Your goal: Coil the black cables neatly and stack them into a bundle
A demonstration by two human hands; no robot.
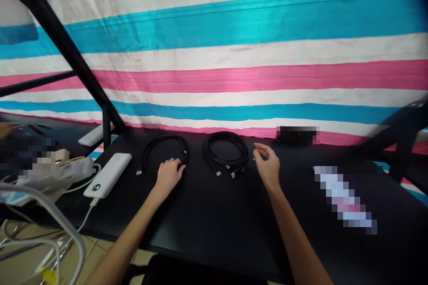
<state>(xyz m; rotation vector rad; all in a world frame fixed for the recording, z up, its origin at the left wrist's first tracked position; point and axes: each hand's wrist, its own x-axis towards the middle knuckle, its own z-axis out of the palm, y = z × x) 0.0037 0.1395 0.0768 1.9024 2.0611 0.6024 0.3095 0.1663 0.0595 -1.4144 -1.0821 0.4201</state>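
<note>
Two coils of black cable lie on the black table. My left hand (170,174) is on the near side of the left cable coil (144,155), its fingers bent over the cable and its thumb out to the right. The fingertips are partly hidden. A small pale connector end (138,173) sticks out left of that hand. The right cable coil (204,147) is thicker, with several pale-tipped ends (219,173) at its near side. Just right of it my right hand (268,167) hovers with curved fingers apart and nothing between them.
A white power bank (109,176) with a plugged-in white cable (87,213) lies at the left. Farther left are white power strips (72,169) and loose cords. A blurred-out dark object (297,135) sits at the back, a pixelated strip (344,198) at the right. Striped sheeting (214,75) hangs behind.
</note>
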